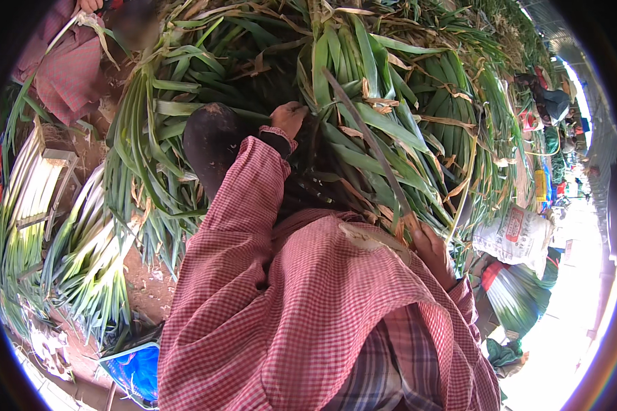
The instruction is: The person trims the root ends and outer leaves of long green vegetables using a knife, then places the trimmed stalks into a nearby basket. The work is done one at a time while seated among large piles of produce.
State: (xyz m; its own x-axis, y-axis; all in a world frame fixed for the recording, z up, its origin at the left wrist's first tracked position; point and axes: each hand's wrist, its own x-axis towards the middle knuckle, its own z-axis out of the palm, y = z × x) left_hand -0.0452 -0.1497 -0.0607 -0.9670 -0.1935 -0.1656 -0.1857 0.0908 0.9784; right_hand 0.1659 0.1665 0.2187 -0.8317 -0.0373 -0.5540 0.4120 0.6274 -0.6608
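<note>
A long, narrow knife-like blade [367, 136] slants across green onion leaves [380, 154]. My right hand [432, 249] is closed around its lower end, at the right of my lap. The blade's far tip lies over a thick bundle of leaves [344, 56]. Beside my dark-covered knee [213, 138], my left hand [289, 118] is at the edge of the leaves with its fingers curled. Shadow and the turn of the hand hide whether anything is in its fingers. Dry, brown leaf strips [380, 105] hang among the green ones.
Long green onions with white stalks [36, 190] rest on a metal frame [59, 205] at left, and another bundle [103, 246] lies nearby. A person in checked clothing [69, 67] is at upper left. A printed white sack [514, 236] and an onion bundle [516, 298] lie at right.
</note>
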